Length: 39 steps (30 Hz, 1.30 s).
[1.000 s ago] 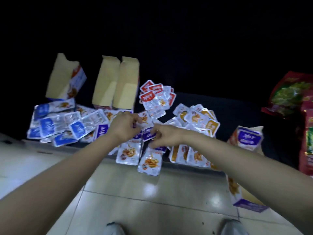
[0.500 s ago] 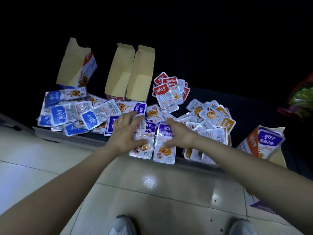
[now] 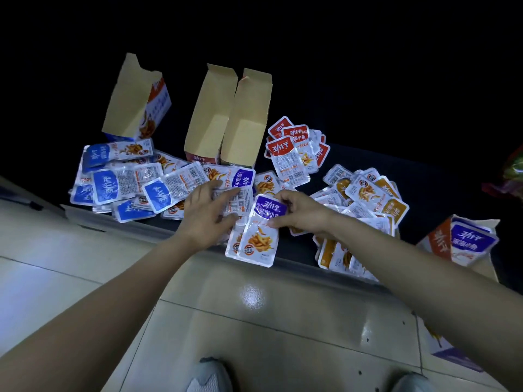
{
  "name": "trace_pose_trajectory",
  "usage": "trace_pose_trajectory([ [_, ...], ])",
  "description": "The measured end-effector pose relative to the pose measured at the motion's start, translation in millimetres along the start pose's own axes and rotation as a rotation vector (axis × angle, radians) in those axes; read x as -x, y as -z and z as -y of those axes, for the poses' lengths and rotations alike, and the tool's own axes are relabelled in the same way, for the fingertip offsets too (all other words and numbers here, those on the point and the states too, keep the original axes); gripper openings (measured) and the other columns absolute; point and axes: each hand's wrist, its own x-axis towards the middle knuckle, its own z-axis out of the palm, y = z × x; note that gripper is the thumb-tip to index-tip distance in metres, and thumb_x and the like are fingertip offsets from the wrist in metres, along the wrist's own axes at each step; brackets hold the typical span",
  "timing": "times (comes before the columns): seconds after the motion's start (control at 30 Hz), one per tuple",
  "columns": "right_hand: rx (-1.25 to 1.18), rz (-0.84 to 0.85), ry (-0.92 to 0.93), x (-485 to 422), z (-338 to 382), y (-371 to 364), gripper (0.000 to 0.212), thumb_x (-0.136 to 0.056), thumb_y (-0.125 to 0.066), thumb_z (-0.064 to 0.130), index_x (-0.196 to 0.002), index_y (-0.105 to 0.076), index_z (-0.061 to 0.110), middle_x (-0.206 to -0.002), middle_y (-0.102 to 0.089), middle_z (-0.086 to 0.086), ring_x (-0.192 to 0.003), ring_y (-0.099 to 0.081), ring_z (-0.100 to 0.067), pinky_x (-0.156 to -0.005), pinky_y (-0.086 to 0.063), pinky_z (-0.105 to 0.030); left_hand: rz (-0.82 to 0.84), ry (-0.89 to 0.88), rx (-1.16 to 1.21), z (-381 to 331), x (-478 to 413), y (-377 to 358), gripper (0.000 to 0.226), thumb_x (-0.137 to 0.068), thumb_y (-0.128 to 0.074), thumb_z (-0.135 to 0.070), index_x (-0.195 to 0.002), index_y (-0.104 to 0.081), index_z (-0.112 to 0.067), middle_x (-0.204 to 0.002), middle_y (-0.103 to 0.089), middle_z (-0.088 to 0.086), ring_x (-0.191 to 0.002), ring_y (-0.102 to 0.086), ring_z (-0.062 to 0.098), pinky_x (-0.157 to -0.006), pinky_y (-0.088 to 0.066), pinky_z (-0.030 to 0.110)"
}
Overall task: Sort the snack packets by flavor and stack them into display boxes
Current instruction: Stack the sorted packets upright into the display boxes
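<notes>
Snack packets lie in flavour groups on a dark surface: blue ones at the left, red ones behind the middle, orange ones at the right, purple ones in the middle. My right hand pinches the top of a purple packet that overlaps another at the front edge. My left hand rests with spread fingers on a purple packet and a packet lying back side up. Three open cardboard display boxes stand behind: one at the left, two side by side.
A purple-labelled box lies on its side at the right. Green and red bags show at the far right edge. Pale floor tiles and my two shoes are below the ledge.
My right hand went from lying flat on the purple packets to pinching one by its top. My left hand stayed spread on the middle packets. The view shifted left.
</notes>
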Motion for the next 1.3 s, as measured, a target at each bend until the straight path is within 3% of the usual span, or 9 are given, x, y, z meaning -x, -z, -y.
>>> trace_pose_trajectory([
  [0.17, 0.011, -0.081, -0.023, -12, -7, -15, 0.042, -0.084, -0.073, 0.01, -0.114, -0.046, 0.017, -0.115, -0.059, -0.009, -0.074, -0.053, -0.008, -0.044, -0.039, -0.009, 0.042, 0.016, 0.102, 10, -2, 9, 0.062, -0.076, -0.04, -0.038, -0.136, -0.05, -0.039, -0.149, -0.03, 0.004, -0.136, -0.019, 0.025, -0.113, -0.016, 0.04],
  [0.27, -0.094, -0.13, -0.058, -13, -7, -11, 0.051, -0.082, -0.074, 0.005, -0.121, -0.044, 0.017, -0.121, -0.058, -0.009, -0.096, -0.062, -0.018, -0.074, -0.058, -0.026, 0.046, -0.027, 0.074, 16, -1, 12, 0.072, -0.067, -0.046, -0.052, -0.138, -0.048, -0.039, -0.145, -0.034, 0.003, -0.134, -0.024, 0.025, -0.108, -0.018, 0.035],
  [0.33, -0.116, -0.161, -0.085, -14, -4, 2, 0.049, -0.079, -0.075, 0.001, -0.122, -0.051, 0.008, -0.118, -0.062, -0.014, -0.106, -0.063, -0.025, -0.093, -0.054, -0.039, 0.049, -0.076, 0.039, 22, 1, 12, 0.079, -0.064, -0.044, -0.058, -0.14, -0.047, -0.036, -0.141, -0.038, 0.003, -0.13, -0.028, 0.023, -0.106, -0.02, 0.033],
  [0.5, -0.188, -0.184, -0.086, -6, -3, 30, 0.023, -0.081, -0.072, 0.0, -0.101, -0.061, 0.0, -0.102, -0.068, -0.017, -0.09, -0.067, -0.025, -0.086, -0.055, -0.038, -0.025, -0.069, 0.14, 17, -3, 16, 0.051, -0.088, -0.054, -0.047, -0.135, -0.056, -0.026, -0.129, -0.053, 0.0, -0.12, -0.043, 0.018, -0.1, -0.038, 0.038],
  [0.73, -0.356, -0.066, 0.072, 9, 7, 59, 0.021, -0.088, -0.065, 0.003, -0.108, -0.058, 0.006, -0.091, -0.063, -0.007, -0.083, -0.061, -0.017, -0.074, -0.054, -0.025, -0.261, 0.299, 0.949, -30, -14, 39, 0.022, -0.103, -0.042, -0.026, -0.106, -0.062, -0.018, -0.088, -0.069, -0.009, -0.073, -0.066, -0.002, -0.062, -0.05, 0.016],
  [0.87, -0.481, -0.066, 0.163, 12, 11, 70, 0.034, -0.086, -0.064, 0.006, -0.119, -0.058, 0.003, -0.098, -0.066, -0.01, -0.089, -0.064, -0.02, -0.077, -0.055, -0.026, -0.008, 0.501, 1.325, -52, -21, 39, 0.026, -0.1, -0.034, -0.011, -0.097, -0.06, -0.017, -0.077, -0.071, 0.0, -0.069, -0.065, 0.015, -0.058, -0.052, 0.027],
  [1.0, -0.347, -0.11, 0.169, 13, 8, 69, 0.03, -0.089, -0.064, 0.006, -0.118, -0.057, 0.007, -0.103, -0.067, -0.01, -0.09, -0.065, -0.02, -0.075, -0.055, -0.026, 0.257, 0.392, 1.18, -60, -19, 27, 0.034, -0.095, -0.04, -0.002, -0.115, -0.062, -0.019, -0.097, -0.07, 0.007, -0.076, -0.064, 0.018, -0.064, -0.054, 0.027],
  [1.13, -0.288, -0.208, 0.188, 15, 4, 71, 0.026, -0.091, -0.062, 0.004, -0.114, -0.054, 0.011, -0.101, -0.065, -0.004, -0.088, -0.064, -0.016, -0.074, -0.052, -0.025, 0.264, 0.366, 1.015, -62, -26, 24, 0.034, -0.095, -0.054, -0.005, -0.125, -0.059, -0.02, -0.109, -0.07, 0.01, -0.083, -0.068, 0.019, -0.068, -0.056, 0.028],
  [1.3, -0.085, -0.052, 0.131, 22, 7, 83, 0.035, -0.089, -0.065, 0.006, -0.121, -0.054, 0.01, -0.115, -0.063, -0.012, -0.096, -0.065, -0.02, -0.086, -0.052, -0.034, 0.418, 0.281, 0.853, -61, -28, 33, 0.035, -0.083, -0.069, -0.002, -0.114, -0.064, -0.018, -0.078, -0.075, 0.003, -0.07, -0.071, 0.012, -0.072, -0.058, 0.027],
])
